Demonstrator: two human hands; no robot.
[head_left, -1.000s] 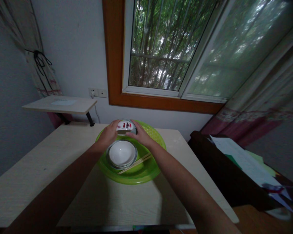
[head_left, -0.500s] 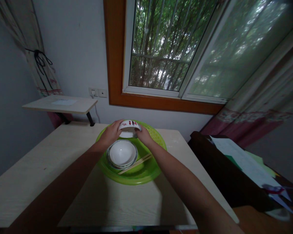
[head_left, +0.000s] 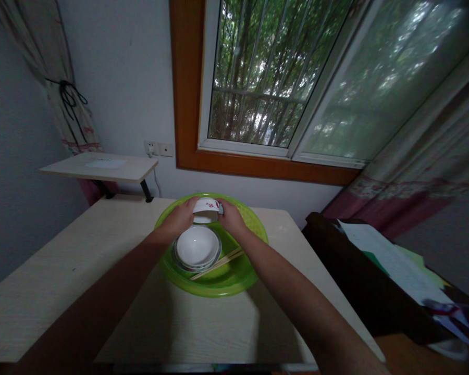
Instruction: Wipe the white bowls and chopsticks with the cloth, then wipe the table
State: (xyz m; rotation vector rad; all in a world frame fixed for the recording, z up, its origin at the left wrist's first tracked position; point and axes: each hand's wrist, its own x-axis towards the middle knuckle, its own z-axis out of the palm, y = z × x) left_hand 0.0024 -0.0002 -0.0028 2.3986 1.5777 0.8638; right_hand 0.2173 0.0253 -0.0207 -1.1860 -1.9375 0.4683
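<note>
White bowl [head_left: 206,204] is clasped by curled left hand [head_left: 182,216] and right hand [head_left: 231,216], rim crosswise, mouth facing camera.

Left hand [head_left: 180,217] and right hand [head_left: 232,217] are bare. Left forearm [head_left: 117,281] and right forearm [head_left: 285,284] are likewise bare as far as visible; outlines smooth, slim at wrist, widening toward elbow. Fingernails too small to tell.
</note>
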